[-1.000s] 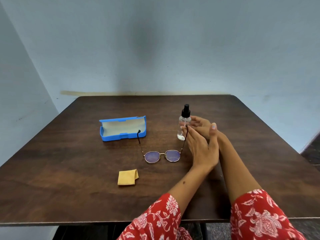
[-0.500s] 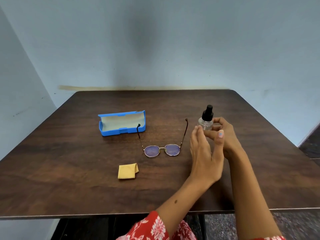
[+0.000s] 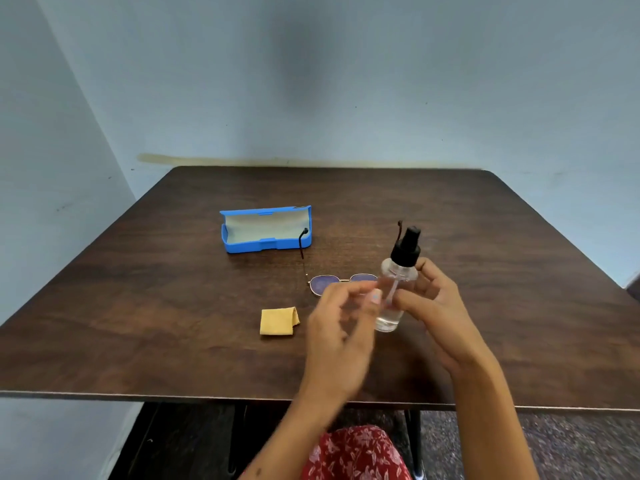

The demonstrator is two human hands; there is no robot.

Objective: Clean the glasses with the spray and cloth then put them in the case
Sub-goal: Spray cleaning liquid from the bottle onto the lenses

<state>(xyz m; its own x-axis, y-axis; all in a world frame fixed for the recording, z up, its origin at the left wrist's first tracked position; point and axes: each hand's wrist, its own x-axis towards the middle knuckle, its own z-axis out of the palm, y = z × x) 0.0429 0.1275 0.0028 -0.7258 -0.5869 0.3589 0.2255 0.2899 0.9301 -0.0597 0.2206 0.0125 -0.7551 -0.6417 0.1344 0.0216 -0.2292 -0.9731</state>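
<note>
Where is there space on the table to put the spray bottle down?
The table is bare to the right of the right hand, behind the case, and left of the cloth. It is crowded in the middle, where the bottle, glasses and left hand bunch together.

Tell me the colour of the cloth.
Yellow cloth, clearest in the head view.

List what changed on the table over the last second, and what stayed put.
The spray bottle left the table: it stood upright near the glasses, and the right hand took hold of it, lifted it and brought it nearer the person, tilted. The left hand came up beside it, blurred. The glasses, blue case and yellow cloth stayed put.
</note>
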